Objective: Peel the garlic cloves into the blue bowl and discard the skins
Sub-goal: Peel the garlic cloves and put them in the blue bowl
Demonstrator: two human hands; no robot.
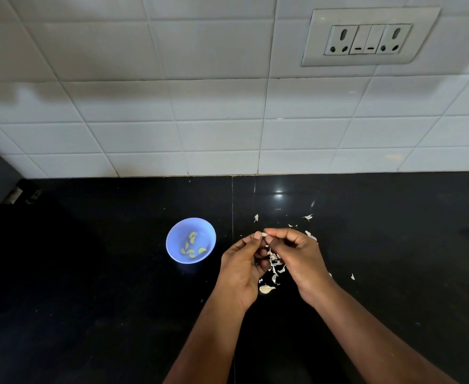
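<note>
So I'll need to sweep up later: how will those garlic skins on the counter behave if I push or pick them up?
The skins look thin, curled and papery, so probably very light and floppy. They lie scattered across the counter, so a push may flick them about rather than gather them. They'd likely crumple or tear when pinched.

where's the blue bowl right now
In the head view, the small round blue plastic bowl sits on the black countertop, just left of the left hand, with peeled garlic cloves inside.
</note>
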